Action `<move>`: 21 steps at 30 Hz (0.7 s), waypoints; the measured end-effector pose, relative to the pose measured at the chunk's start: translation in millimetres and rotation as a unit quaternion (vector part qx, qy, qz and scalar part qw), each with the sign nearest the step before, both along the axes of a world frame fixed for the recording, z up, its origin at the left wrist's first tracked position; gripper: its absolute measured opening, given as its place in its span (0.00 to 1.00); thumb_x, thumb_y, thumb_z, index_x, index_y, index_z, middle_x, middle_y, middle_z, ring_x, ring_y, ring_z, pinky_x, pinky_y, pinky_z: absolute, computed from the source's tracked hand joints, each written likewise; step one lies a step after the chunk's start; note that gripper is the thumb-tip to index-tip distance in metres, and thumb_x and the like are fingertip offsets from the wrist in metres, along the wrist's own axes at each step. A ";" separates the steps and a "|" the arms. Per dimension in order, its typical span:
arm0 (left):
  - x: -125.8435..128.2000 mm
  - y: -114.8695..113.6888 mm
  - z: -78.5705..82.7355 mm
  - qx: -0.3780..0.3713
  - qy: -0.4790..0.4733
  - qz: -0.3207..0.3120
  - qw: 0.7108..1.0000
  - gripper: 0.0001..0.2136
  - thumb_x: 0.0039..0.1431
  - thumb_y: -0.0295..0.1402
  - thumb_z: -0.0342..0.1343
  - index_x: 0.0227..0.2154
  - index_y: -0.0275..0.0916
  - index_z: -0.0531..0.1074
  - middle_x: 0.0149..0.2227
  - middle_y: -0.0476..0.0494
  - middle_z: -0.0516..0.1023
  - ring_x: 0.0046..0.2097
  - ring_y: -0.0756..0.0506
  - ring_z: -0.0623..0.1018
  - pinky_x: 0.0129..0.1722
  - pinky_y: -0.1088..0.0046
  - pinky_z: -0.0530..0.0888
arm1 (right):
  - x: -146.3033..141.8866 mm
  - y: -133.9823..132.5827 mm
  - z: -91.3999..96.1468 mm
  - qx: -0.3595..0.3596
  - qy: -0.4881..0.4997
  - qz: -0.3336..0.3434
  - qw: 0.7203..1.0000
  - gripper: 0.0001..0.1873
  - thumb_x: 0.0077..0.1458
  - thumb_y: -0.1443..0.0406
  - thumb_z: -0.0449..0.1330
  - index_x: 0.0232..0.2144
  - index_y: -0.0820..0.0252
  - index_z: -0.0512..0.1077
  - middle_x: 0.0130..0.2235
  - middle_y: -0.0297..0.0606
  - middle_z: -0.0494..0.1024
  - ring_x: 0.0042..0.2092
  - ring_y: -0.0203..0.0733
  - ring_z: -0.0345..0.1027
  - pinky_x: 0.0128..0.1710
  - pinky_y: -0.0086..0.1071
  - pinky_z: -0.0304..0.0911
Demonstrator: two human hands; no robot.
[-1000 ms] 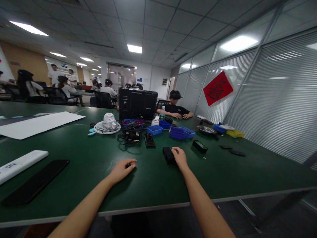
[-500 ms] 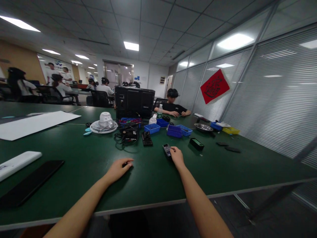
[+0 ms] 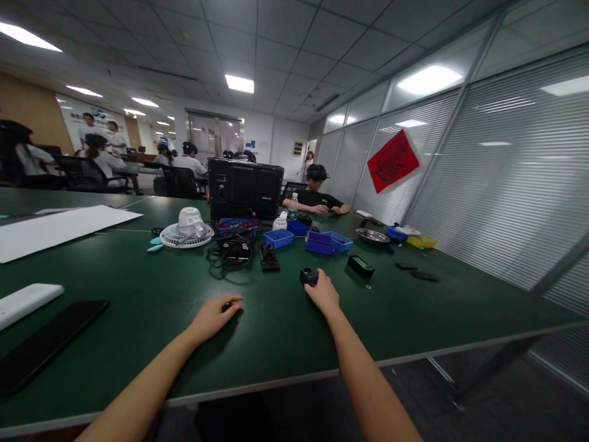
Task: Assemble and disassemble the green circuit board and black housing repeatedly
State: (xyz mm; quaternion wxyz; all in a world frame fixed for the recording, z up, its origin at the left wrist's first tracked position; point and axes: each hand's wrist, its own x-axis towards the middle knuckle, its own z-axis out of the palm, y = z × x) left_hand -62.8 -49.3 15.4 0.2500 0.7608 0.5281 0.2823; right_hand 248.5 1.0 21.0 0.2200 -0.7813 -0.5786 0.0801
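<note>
Tipped up since before, the black device (image 3: 309, 276) stands end-on in the gripping right hand (image 3: 323, 293), before the blue trays (image 3: 277, 238); left hand (image 3: 212, 314) curls around a dark piece (image 3: 226, 305) on the green tabletop (image 3: 138, 288).

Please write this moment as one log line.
left hand: on small dark item | right hand: grips device | table: green

I can read nothing for certain. The red diamond sign (image 3: 392, 161), right of the black case (image 3: 245, 189), bears a blurred dark character. The poster (image 3: 97, 121), far left of the case, carries a logo too small to read. The black gadget (image 3: 308, 276) in my right grip (image 3: 323, 293) shows nothing legible.
</note>
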 end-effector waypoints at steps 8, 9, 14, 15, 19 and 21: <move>0.6 -1.6 1.7 0.007 0.009 0.006 1.000 0.19 0.52 0.43 0.46 0.42 0.40 0.73 0.42 0.45 0.77 0.45 0.44 0.74 0.49 0.70 0.67 | -1.3 -5.9 4.3 -0.015 -0.067 -0.044 0.997 0.28 0.48 0.54 0.53 0.49 0.63 0.61 0.45 0.50 0.68 0.43 0.49 0.66 0.34 0.35 0.63; 0.7 -1.6 2.0 0.009 0.013 0.006 1.000 0.19 0.52 0.43 0.46 0.42 0.40 0.73 0.42 0.45 0.77 0.45 0.44 0.74 0.49 0.70 0.67 | -1.9 -7.2 5.8 -0.020 -0.076 -0.045 0.996 0.27 0.49 0.53 0.53 0.48 0.64 0.61 0.45 0.51 0.68 0.42 0.50 0.67 0.34 0.36 0.63; 1.8 -0.8 1.5 0.018 0.021 0.006 1.000 0.19 0.52 0.43 0.47 0.40 0.40 0.74 0.42 0.45 0.77 0.44 0.44 0.74 0.47 0.70 0.67 | -4.1 -10.9 10.1 -0.044 -0.087 -0.042 0.994 0.26 0.50 0.54 0.52 0.47 0.65 0.61 0.43 0.52 0.69 0.41 0.51 0.68 0.36 0.39 0.62; 1.9 -0.6 1.2 0.018 0.020 0.007 1.000 0.19 0.52 0.43 0.47 0.40 0.40 0.74 0.42 0.45 0.77 0.44 0.44 0.74 0.47 0.70 0.68 | -3.6 -10.7 9.6 -0.041 -0.083 -0.040 0.995 0.26 0.50 0.54 0.53 0.47 0.64 0.61 0.43 0.52 0.69 0.42 0.51 0.68 0.36 0.39 0.62; 1.7 -0.1 -0.2 0.014 0.018 0.009 1.000 0.19 0.52 0.43 0.46 0.41 0.40 0.73 0.41 0.45 0.77 0.44 0.44 0.74 0.47 0.71 0.68 | 3.1 -8.7 6.5 -0.030 -0.065 -0.038 0.997 0.28 0.48 0.54 0.55 0.49 0.62 0.60 0.44 0.50 0.70 0.44 0.51 0.67 0.37 0.39 0.61; 1.2 0.1 -0.7 0.010 0.016 0.010 1.000 0.19 0.52 0.43 0.46 0.41 0.40 0.73 0.42 0.45 0.77 0.44 0.44 0.74 0.47 0.71 0.68 | 8.9 -7.8 6.7 -0.027 -0.035 -0.036 0.998 0.32 0.48 0.49 0.53 0.51 0.62 0.59 0.45 0.51 0.70 0.45 0.53 0.66 0.38 0.40 0.61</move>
